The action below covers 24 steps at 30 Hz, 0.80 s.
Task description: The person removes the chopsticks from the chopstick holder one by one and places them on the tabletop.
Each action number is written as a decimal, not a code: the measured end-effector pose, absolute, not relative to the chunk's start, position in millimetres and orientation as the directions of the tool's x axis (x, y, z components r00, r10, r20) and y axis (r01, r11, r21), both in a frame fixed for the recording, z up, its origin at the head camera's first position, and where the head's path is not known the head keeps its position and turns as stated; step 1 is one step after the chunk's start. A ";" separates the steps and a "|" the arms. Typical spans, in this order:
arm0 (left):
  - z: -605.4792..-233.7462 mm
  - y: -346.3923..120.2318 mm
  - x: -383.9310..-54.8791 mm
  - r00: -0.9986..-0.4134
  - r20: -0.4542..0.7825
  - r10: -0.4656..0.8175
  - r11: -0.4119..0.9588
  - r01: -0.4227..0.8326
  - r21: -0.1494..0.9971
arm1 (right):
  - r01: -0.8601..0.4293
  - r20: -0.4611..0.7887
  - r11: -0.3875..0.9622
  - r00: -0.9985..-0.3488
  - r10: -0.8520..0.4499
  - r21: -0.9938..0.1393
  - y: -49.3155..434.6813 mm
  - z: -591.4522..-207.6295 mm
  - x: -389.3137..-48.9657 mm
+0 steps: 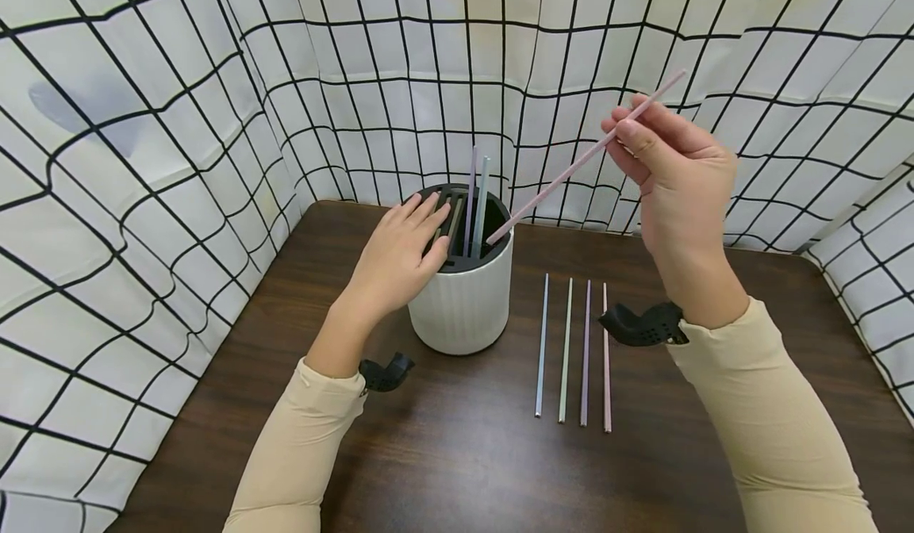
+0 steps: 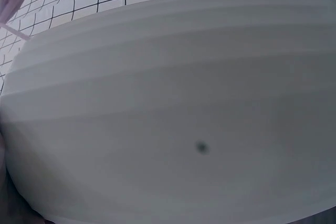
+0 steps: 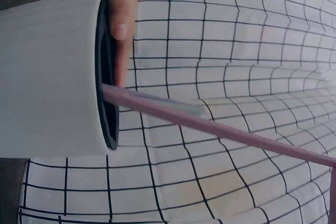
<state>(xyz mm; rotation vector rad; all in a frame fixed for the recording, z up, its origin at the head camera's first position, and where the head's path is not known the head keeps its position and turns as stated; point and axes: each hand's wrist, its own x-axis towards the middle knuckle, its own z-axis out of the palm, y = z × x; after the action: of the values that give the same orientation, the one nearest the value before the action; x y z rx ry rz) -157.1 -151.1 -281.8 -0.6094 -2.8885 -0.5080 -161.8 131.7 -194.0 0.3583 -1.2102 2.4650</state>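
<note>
My right hand (image 1: pixel 678 172) pinches a pink chopstick (image 1: pixel 553 186) between thumb and fingers near its upper end. The chopstick slants down to the left, its lower tip just inside the right edge of a white ribbed utensil holder (image 1: pixel 460 311). In the right wrist view the same chopstick (image 3: pixel 199 123) runs into the dark opening. Across the holder's black slotted top lies my left hand (image 1: pixel 400 255), fingers extended over its left side. A purple chopstick (image 1: pixel 470 200) and a light blue one (image 1: pixel 481 208) stand upright in the holder. Its wall (image 2: pixel 168 77) fills most of the left wrist view.
Right of the holder, a blue chopstick (image 1: pixel 542 347), a green one (image 1: pixel 566 350), a purple one (image 1: pixel 585 354) and a pink one (image 1: pixel 606 374) lie side by side on the dark wooden table (image 1: pixel 457 454). A white grid-patterned curtain (image 1: pixel 400 57) surrounds the table's back and sides.
</note>
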 end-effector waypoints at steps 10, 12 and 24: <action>-281.3 -150.5 -156.2 -0.907 0.207 0.365 0.859 0.415 0.301 | -0.378 0.234 -0.699 -0.926 0.297 -0.607 180.3 -194.1 -162.2; -280.9 -150.5 -156.0 -0.908 0.209 0.364 0.860 0.413 0.300 | -0.334 0.186 -0.711 -0.942 0.281 -0.619 190.5 -198.5 -163.9; -279.9 -153.2 -154.7 -0.907 0.221 0.358 0.861 0.412 0.297 | -0.049 -0.027 -0.595 -0.993 0.118 -0.802 240.0 -246.0 -176.6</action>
<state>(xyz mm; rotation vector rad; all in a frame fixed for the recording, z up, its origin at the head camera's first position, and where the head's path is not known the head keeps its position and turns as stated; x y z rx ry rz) -154.7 -153.2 -279.9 -0.5991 -2.8769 -0.5117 -176.6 240.0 -246.0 -0.1169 -1.3652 2.7230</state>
